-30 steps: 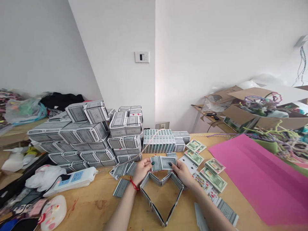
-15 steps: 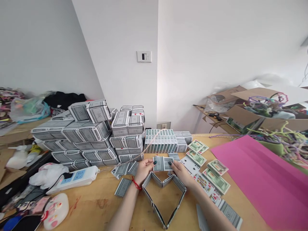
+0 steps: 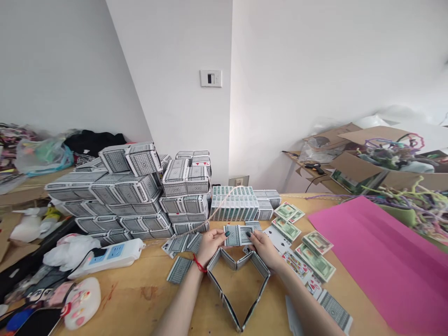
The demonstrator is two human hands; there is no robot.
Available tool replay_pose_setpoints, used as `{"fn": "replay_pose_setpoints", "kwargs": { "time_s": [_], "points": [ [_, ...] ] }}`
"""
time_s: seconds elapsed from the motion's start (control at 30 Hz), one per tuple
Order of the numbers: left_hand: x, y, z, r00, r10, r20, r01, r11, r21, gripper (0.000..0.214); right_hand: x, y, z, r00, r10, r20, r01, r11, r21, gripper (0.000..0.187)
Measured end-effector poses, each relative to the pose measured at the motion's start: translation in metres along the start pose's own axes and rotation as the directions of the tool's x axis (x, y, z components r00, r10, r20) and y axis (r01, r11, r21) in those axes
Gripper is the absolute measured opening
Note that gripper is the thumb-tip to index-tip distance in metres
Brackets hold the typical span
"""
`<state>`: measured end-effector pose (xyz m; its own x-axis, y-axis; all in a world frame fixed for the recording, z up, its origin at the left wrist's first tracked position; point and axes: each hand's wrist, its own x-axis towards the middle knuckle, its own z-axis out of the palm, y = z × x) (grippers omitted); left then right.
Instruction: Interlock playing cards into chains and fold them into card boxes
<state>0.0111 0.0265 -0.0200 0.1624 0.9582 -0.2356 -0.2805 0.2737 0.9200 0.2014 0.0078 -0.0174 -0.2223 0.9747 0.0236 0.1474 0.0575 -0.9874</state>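
Between my hands are playing cards [image 3: 238,235], patterned backs towards me, two of them side by side. My left hand [image 3: 212,245], with a red string at the wrist, pinches the left end under its thumb. At the right end my right hand [image 3: 263,247] pinches in the same way. Just below, a heart-shaped frame [image 3: 259,264] made of folded cards stands on edge on the wooden table [image 3: 140,303], between my forearms. Loose face-down cards [image 3: 179,269] lie left of my left hand. Face-up cards [image 3: 278,239] are spread beside my right hand.
Stacked blocks of cards [image 3: 126,189] line the back left, beside a row of boxed decks [image 3: 234,203]. Green card packs [image 3: 317,261] and a pink sheet [image 3: 371,261] lie right. A white power strip [image 3: 115,256] sits left. A cardboard box [image 3: 402,184] of yarn stands back right.
The view has shifted very slightly. Both hands still hold the pair of cards above the heart frame in nearly the same place.
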Motion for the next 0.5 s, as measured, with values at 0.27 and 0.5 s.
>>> {"fn": "replay_pose_setpoints", "kwargs": {
  "time_s": [0.27, 0.5],
  "points": [
    [-0.0024, 0.0026, -0.0036, 0.981, -0.04, 0.192, 0.061, 0.992, -0.109, 0.031, -0.0002, 0.0021, -0.0016, 1.0, 0.01, -0.028, -0.01, 0.999, -0.034, 0.044],
    [-0.0054, 0.008, -0.0019, 0.964, -0.052, 0.263, 0.063, 0.997, -0.035, 0.037, 0.0007, 0.0052, -0.0027, 1.0, 0.0, -0.017, 0.0, 1.0, -0.012, 0.044]
  ]
}}
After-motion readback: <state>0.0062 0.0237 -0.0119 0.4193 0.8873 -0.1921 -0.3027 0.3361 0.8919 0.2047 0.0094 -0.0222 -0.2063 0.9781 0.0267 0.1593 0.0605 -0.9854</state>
